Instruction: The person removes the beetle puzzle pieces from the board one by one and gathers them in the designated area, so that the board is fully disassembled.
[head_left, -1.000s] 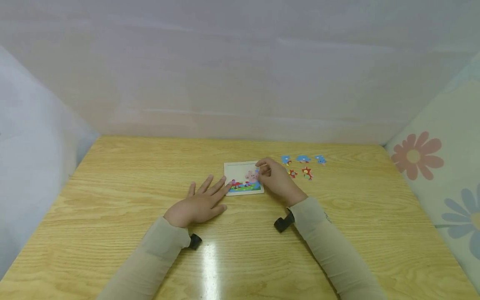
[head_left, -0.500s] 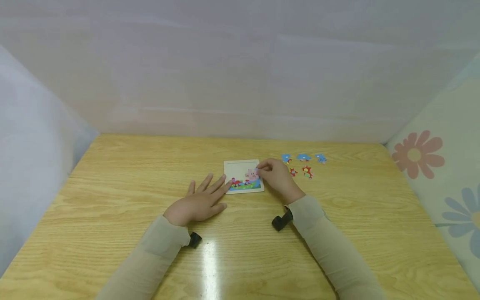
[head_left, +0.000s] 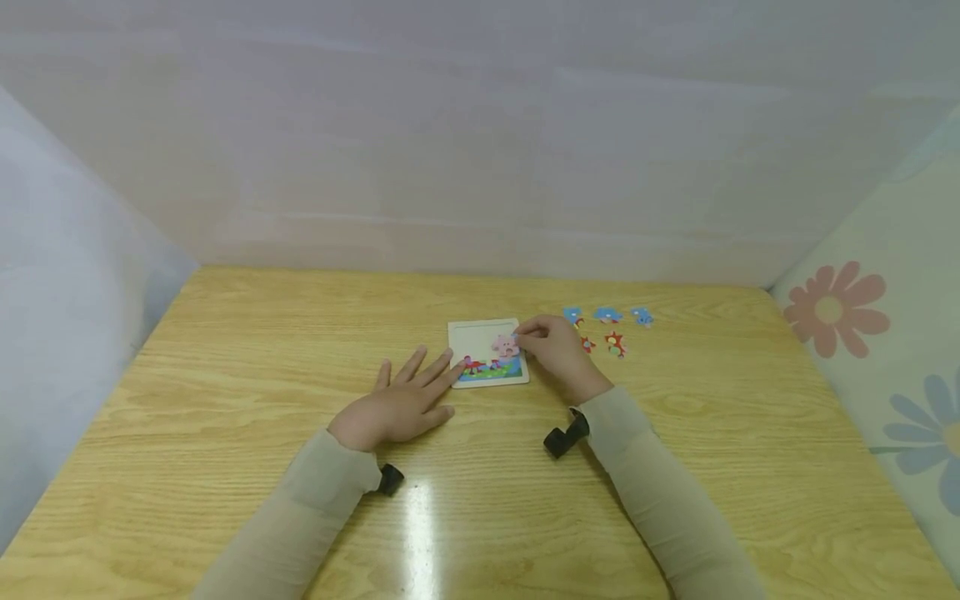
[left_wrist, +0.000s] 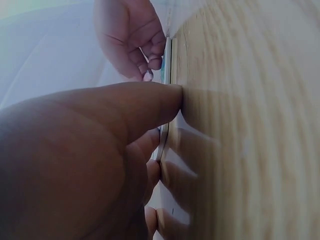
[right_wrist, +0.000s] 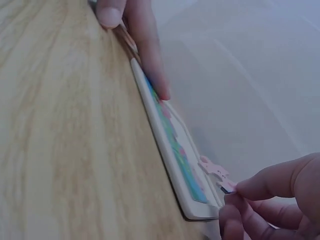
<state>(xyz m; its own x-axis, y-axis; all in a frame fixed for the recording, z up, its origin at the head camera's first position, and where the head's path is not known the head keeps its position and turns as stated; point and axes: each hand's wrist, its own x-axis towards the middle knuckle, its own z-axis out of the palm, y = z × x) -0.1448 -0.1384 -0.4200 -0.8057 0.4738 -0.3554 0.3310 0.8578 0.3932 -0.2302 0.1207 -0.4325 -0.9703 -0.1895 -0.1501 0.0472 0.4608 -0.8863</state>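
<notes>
A small framed puzzle board (head_left: 468, 335) lies flat on the table, its lower strip filled with green, blue and red picture pieces (head_left: 491, 371). My left hand (head_left: 397, 408) is spread flat with its fingertips on the board's left edge. At the board's right side, my right hand (head_left: 555, 350) pinches a pink puzzle piece (head_left: 504, 346) between thumb and forefinger. In the right wrist view that pink piece (right_wrist: 214, 169) is tilted just over the frame's right end, above the filled strip. The left wrist view shows the left thumb (left_wrist: 160, 102) touching the tabletop beside the board.
Several loose puzzle pieces lie right of the board, among them a blue one (head_left: 607, 315), another blue one (head_left: 642, 317) and a red one (head_left: 616, 344). The wooden table (head_left: 262, 350) meets a pale cloth backdrop (head_left: 480, 167) behind.
The right hand's fingers have closed in on the pink piece's right edge, and the piece has shifted slightly up on the board. The left hand stays in place.
</notes>
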